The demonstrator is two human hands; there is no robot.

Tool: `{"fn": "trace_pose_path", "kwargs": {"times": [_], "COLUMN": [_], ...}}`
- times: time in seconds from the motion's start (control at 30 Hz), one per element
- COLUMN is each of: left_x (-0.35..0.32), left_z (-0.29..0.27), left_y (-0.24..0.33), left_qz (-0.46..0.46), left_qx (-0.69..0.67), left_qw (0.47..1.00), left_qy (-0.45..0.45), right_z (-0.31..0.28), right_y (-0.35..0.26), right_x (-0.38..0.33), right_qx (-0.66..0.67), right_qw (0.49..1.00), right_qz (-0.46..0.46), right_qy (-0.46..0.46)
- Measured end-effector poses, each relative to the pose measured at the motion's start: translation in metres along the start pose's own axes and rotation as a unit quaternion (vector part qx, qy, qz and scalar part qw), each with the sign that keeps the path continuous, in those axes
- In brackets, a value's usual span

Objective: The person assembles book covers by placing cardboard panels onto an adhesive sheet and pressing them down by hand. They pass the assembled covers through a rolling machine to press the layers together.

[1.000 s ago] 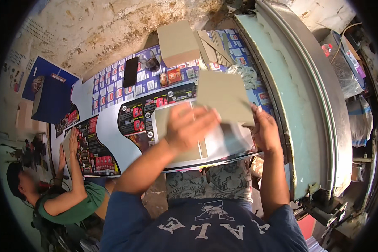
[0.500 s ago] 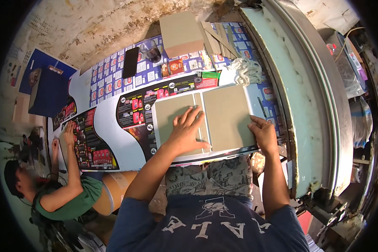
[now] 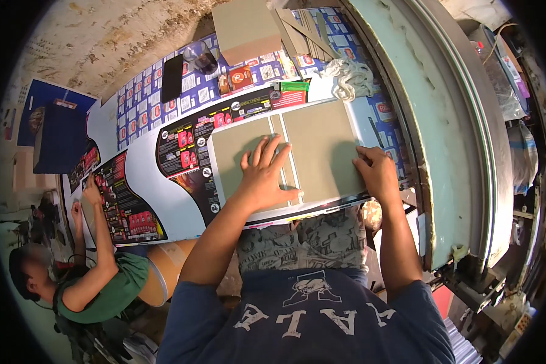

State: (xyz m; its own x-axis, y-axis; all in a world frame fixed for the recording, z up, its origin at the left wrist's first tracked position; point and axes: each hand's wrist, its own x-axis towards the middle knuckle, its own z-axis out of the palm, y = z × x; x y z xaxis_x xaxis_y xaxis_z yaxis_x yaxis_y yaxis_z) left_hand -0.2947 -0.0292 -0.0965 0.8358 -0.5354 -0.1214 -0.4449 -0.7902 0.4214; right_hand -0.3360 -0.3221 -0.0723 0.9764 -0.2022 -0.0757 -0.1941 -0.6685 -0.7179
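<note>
Two grey-brown cardboard panels lie side by side on a white sheet, the left panel (image 3: 236, 148) and the right panel (image 3: 321, 145). A narrow cardboard strip (image 3: 278, 126) runs between them, with thin white gaps on both sides. My left hand (image 3: 266, 176) rests with spread fingers on the left panel, its fingertips reaching toward the strip and its thumb touching the right panel's near left corner. At the right panel's outer edge, my right hand (image 3: 377, 173) is closed, with bent fingers and thumb at the edge. Its grip underneath is hidden.
Behind the panels are a cardboard stack (image 3: 246, 30), loose strips (image 3: 303, 36), a white rag (image 3: 349, 79), a glass of dark drink (image 3: 201, 57) and a black phone (image 3: 172, 79). A large green machine (image 3: 418, 121) borders the right. A co-worker (image 3: 103, 273) works at left.
The whole view has shifted, so the table's far side sits higher. Both my hands stay on the panels in nearly the same places. The co-worker's nearer hand has pulled back slightly.
</note>
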Motion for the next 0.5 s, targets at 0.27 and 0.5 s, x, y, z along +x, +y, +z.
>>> {"fn": "trace_pose_path", "kwargs": {"times": [0.27, 0.5], "left_x": [0.0003, -0.0003], "left_z": [-0.0052, -0.0043], "left_y": [0.0015, 0.0008], "left_qz": [-0.016, -0.020], "left_qx": [0.003, -0.009], "left_qw": [1.000, 1.000], "left_qy": [-0.025, -0.017], "right_z": [-0.0009, -0.0007], "right_y": [-0.0026, -0.0025], "right_x": [0.0029, 0.0033], "right_qx": [-0.018, -0.012], "right_qw": [1.000, 1.000], "right_qz": [0.006, 0.001], "right_qy": [-0.022, -0.026]}}
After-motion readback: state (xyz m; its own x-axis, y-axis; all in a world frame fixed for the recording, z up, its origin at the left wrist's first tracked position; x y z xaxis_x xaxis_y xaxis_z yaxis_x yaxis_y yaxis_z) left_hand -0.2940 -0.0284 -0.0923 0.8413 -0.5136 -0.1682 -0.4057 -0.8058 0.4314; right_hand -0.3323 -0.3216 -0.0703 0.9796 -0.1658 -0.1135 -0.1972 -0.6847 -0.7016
